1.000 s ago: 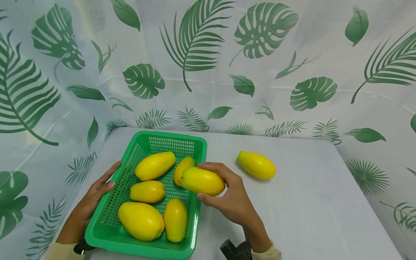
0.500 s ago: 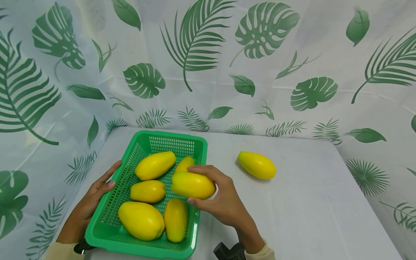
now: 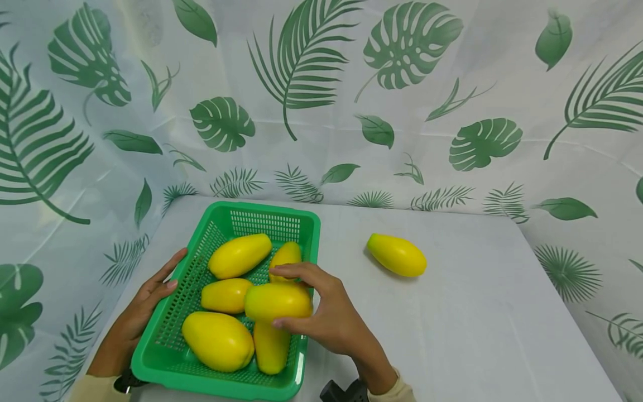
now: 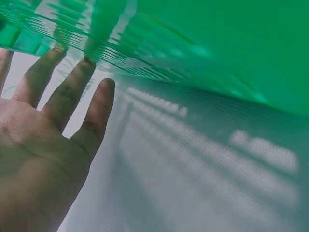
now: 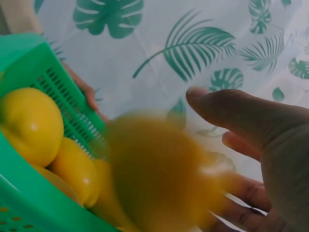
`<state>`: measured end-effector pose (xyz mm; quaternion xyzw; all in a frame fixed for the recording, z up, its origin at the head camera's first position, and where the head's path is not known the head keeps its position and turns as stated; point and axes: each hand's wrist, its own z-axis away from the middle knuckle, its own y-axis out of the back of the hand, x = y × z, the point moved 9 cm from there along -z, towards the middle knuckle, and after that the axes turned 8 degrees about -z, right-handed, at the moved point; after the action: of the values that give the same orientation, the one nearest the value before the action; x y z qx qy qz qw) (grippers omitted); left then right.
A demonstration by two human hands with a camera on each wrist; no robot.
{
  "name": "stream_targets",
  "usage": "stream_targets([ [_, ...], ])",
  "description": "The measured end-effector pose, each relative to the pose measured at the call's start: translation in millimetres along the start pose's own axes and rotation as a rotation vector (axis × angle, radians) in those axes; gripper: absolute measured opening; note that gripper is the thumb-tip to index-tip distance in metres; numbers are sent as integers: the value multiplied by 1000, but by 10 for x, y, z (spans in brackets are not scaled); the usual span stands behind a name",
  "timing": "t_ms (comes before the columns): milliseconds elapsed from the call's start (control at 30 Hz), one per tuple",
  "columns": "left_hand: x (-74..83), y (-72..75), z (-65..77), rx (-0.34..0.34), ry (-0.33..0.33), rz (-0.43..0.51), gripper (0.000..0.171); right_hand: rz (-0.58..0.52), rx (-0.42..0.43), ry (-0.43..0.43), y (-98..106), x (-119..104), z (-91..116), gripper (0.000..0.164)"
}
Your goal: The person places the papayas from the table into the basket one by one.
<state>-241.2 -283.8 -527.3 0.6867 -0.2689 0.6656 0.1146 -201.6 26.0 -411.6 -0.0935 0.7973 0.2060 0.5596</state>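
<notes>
The green plastic basket (image 3: 300, 357) stands on the left of the table with several yellow papayas in it, among them a large papaya (image 3: 218, 341). My right hand (image 3: 329, 312) is over the basket's right side, thumb and fingers spread wide around a yellow papaya (image 3: 278, 302) with a greenish end. In the right wrist view this papaya (image 5: 154, 174) is blurred, and a gap shows between it and the thumb (image 5: 231, 108). My left hand (image 3: 148, 304) rests against the basket's left wall; its fingertips meet the slats in the left wrist view, fingers (image 4: 70, 94) extended.
Another papaya (image 3: 397, 255) lies on the white table (image 3: 452, 335) to the right of the basket. Behind and at the sides hangs a white cloth (image 3: 321, 139) printed with green leaves. A dark device (image 3: 344, 391) is on the right wrist.
My right hand has moved left and toward me with the papaya, from the basket's right rim to over the papayas inside; its grip has loosened. My left hand has stayed put.
</notes>
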Motion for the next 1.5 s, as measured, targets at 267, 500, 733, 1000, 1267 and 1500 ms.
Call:
stream_targets([
  [267, 11, -1, 3, -3, -9, -13, 63, 65, 24, 10, 70, 2, 17, 65],
  [500, 20, 13, 8, 8, -24, -46, 63, 85, 117, -53, 289, 148, 27, 63],
  [733, 22, 18, 11, 14, -24, -38, 63, 62, 182, -45, 463, 227, 46, 57],
  [1000, 42, 3, 10, 9, -33, -47, 63, 63, 309, -71, 662, 349, 66, 59],
  [1267, 32, 15, 10, 36, -18, -105, 62, 83, 385, -83, 769, 455, 86, 58],
  [1500, 29, -14, -6, 3, -9, -33, 63, 108, 427, -82, 845, 597, 91, 65],
])
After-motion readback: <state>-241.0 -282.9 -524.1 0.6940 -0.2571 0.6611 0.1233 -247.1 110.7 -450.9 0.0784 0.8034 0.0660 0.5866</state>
